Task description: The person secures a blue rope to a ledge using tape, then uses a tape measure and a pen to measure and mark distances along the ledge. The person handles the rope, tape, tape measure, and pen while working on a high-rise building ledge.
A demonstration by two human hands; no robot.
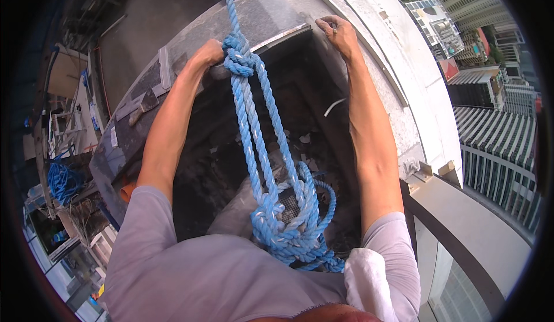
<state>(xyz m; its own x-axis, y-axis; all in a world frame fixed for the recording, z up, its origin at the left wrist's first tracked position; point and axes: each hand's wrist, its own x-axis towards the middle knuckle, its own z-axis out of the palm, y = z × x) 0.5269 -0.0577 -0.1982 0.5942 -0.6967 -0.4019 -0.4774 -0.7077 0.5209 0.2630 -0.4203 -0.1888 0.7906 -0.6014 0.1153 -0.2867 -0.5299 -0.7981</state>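
A thick blue rope [250, 134] drops from the top of the view to a large knot [238, 55]. Below the knot, several strands run down to a bulky bundle of loops and knots [288, 221] in front of my chest. My left hand [210, 54] is closed just left of the upper knot, at the rim of a dark opening [225, 143]; its fingertips are hidden. Across the opening, my right hand [339, 34] is at the pale ledge [375, 33] with its fingers curled together. Whatever lies under those fingers, if anything, I cannot make out.
Beyond the ledge on the right is a steep drop to buildings [499, 166] far below. A curved metal beam [456, 229] stands at lower right. On the left are a brush [138, 114], a coil of blue rope [63, 180] and scattered boards. Rubble lies inside the opening.
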